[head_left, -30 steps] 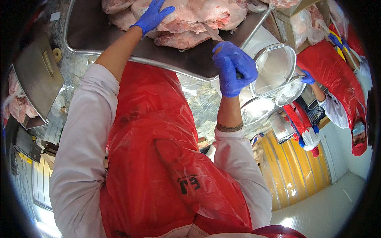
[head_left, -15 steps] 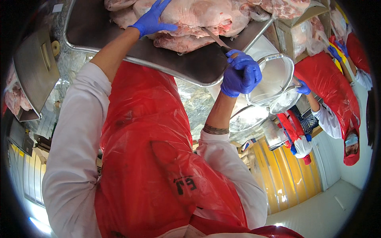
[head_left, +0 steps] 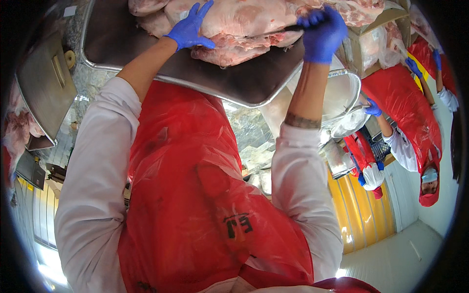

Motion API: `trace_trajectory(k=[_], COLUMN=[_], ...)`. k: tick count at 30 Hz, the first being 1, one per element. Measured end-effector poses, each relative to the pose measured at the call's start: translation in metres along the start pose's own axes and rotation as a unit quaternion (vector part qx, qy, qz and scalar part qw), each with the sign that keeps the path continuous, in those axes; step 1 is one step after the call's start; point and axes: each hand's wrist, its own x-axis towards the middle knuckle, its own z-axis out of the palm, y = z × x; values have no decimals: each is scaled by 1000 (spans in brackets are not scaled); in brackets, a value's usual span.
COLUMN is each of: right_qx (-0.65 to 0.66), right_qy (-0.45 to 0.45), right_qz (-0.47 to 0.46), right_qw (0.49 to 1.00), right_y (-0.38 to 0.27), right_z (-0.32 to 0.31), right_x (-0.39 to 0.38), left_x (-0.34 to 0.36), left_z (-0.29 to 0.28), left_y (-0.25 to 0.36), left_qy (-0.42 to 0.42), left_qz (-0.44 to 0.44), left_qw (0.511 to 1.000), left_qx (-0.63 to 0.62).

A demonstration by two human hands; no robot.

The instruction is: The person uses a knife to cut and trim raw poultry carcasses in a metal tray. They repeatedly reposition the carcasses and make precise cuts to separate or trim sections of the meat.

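Observation:
My left hand, in a blue glove, is spread open with its palm against the large pale piece of raw meat. My right hand, gloved in blue too, is closed round the handle of a knife. The blade points left and lies along the cut seam, above a lower reddish flap of meat. Where exactly its tip ends is hard to see. All this meat rests on a dark metal tray with a raised rim.
Right of the tray stands a clear-lined round container. Behind it, a cardboard box holds bagged meat. A co-worker in a red apron stands at the right, with others beyond. At far left is a metal bin with meat beside it.
My right hand with the knife has moved up and to the right, its blade now lying flatter along the meat. My left hand has barely shifted.

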Motion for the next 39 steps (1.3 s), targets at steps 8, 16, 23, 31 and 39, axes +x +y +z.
trace_trajectory(k=[8,16,23,31,39], right_qx=[-260,-267,-153,-154,-136], right_qy=[-149,-153,-122,-107,-137], right_qz=[4,-181,-310,-274,-290], right_qw=[954,934,930,943,937], right_y=[44,-4,-16,-1,19], right_z=[113,-1,18,26,14], right_x=[53,-95,-143,-167,-171], left_x=[2,-2,2,-4,-3], left_z=[-5,-13,-5,-34,-32], left_y=[12,20,10,48,46], left_qy=[-19,-24,-28,-80,-72], left_qz=[-32,-74,-73,-153,-152], left_qw=[999,997,997,983,984], left_qx=[18,-19,21,61,50])
